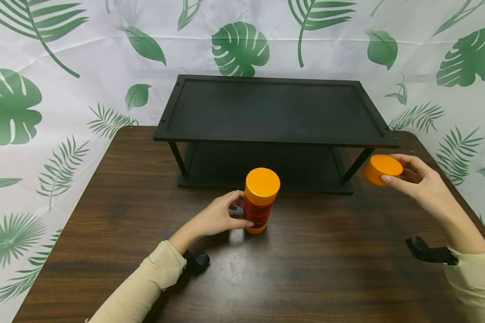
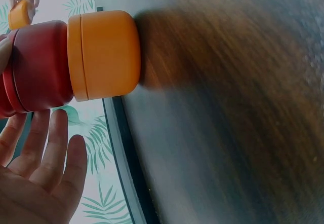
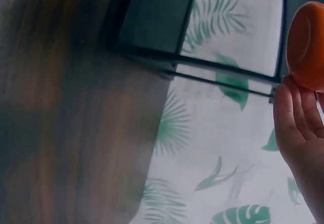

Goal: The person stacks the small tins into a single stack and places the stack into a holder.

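Note:
A tall stack of round lidded jars stands on the table, in front of the rack. Its top jar (image 1: 262,184) is orange, the middle ones are red (image 1: 258,210), and another orange jar (image 2: 106,54) forms the bottom. My left hand (image 1: 216,216) grips the stack's red part from the left, thumb on the near side, fingers partly hidden behind. Off to the right, my right hand (image 1: 422,184) holds a separate orange jar (image 1: 381,168) between thumb and fingers, raised beside the rack's right front leg. The right wrist view shows that orange jar (image 3: 306,46) cut by the frame edge.
A black two-level rack (image 1: 266,110) stands at the back of the dark wooden table (image 1: 327,269). Its lower shelf (image 1: 258,166) lies under the top board. Behind hangs a white cloth with green leaves (image 1: 105,45). Black straps with small devices (image 1: 430,252) sit at both wrists.

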### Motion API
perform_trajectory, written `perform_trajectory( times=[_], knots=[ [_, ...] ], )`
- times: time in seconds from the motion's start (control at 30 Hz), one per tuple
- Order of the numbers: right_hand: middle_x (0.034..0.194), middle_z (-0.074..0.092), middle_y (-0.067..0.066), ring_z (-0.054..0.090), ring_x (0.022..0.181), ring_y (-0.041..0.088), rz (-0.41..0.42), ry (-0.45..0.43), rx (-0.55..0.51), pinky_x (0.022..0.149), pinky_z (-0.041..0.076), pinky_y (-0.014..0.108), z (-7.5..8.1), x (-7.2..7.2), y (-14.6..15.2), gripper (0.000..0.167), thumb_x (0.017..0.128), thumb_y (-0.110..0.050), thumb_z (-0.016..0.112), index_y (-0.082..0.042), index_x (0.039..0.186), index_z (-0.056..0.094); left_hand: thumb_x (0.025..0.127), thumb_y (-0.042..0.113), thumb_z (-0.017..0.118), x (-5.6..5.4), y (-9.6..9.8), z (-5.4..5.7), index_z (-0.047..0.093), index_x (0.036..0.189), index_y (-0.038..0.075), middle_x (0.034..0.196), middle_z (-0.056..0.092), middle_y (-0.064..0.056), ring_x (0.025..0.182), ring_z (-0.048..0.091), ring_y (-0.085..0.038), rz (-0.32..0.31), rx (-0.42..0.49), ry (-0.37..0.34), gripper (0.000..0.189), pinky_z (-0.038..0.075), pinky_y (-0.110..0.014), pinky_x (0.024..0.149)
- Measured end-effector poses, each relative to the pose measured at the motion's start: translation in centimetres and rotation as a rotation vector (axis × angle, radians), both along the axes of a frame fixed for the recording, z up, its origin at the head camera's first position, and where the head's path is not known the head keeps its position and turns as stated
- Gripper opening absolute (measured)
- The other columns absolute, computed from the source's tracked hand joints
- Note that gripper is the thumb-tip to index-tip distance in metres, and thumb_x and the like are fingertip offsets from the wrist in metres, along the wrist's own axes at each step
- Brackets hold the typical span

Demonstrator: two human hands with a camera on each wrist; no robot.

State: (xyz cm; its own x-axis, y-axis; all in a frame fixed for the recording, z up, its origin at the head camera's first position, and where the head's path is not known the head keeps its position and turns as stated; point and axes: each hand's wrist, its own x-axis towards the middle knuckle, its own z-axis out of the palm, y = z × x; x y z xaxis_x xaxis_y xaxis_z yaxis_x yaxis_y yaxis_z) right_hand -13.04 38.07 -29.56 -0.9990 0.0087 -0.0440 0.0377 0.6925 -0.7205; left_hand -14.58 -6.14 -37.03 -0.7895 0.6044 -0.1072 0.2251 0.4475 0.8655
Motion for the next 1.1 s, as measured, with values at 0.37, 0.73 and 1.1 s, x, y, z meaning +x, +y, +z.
perform_trajectory(
  times=[0.37,0.73,1.1],
  knots=[
    [0.109,0.049,-0.028,0.051,0.093,-0.018,0.024,0.071,-0.042,0.070,0.043,0.001,1.0,-0.5,-2.3,0.045,0.094,-0.019,0.059,-0.027,0.135,0.043,0.082,0.023,0.076,-0.1,0.0,-0.1,0.049,0.132,0.015,0.129,0.058,-0.002,0.114,0.057,-0.019,-0.001,0.005,0.002,0.057,0.044,-0.041,0.105],
    [0.115,0.053,-0.021,0.057,0.096,-0.010,0.078,0.147,-0.114,0.075,0.048,0.004,2.5,-0.6,-6.2,0.046,0.093,-0.008,0.060,-0.023,0.135,0.046,0.082,0.023,0.076,0.0,0.1,-0.1,0.049,0.132,0.014,0.127,0.059,-0.002,0.112,0.057,-0.018,-0.005,0.008,0.010,0.057,0.045,-0.042,0.104],
    [0.118,0.055,-0.014,0.058,0.096,0.001,0.121,0.172,-0.249,0.078,0.049,0.007,4.3,-0.7,-10.6,0.046,0.093,-0.009,0.060,-0.020,0.136,0.047,0.082,0.023,0.076,-0.1,0.1,-0.1,0.049,0.132,0.015,0.127,0.059,-0.001,0.112,0.057,-0.018,-0.006,0.009,0.006,0.057,0.045,-0.041,0.104]
  ],
)
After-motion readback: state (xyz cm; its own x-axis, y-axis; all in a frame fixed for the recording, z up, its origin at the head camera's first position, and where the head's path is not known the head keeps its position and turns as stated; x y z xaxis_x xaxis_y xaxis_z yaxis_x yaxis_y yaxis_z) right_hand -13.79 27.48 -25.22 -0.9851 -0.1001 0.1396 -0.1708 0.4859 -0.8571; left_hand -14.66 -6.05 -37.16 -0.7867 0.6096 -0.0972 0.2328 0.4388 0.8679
